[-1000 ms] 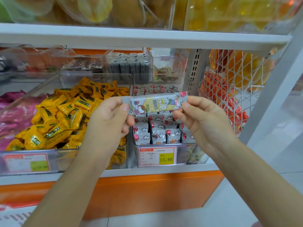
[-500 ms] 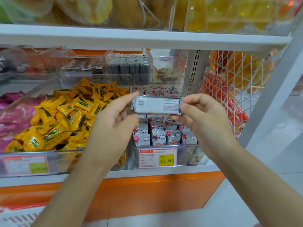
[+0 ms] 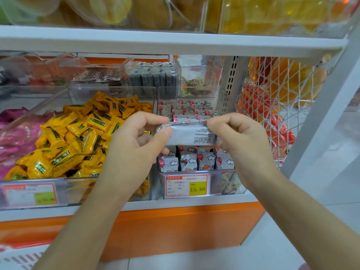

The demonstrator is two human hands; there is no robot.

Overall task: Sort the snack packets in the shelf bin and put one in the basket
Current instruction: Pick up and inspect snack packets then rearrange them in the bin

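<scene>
While you face the shelf, your two hands hold one snack packet [image 3: 190, 135] level in front of the clear shelf bin [image 3: 224, 184], above that bin's front row. Your left hand [image 3: 134, 151] is closed on the packet's left end, thumb on the near face and fingers curled behind. Your right hand [image 3: 241, 141] is closed on the right end, fingers curled over the top edge. The packet's grey printed back, with small black text, is turned toward you.

Inside the shelf bin, grey packets with red and white cloud markings stand upright in rows. The front row [image 3: 194, 160], directly below the held packet, shows four packets side by side. Further rows lie behind the held packet; their number cannot be counted because your hands cover part of them.

One price tag [image 3: 188, 185] reading 15.80 sits on the front wall of the shelf bin. To the left of the shelf bin, one larger clear bin holds a loose heap of yellow packets [image 3: 81, 137], too many to count. A second price tag [image 3: 30, 194], blurred, is on that bin's front. To the right of the shelf bin, one white wire mesh panel [image 3: 280, 106] encloses orange and red bags.
</scene>
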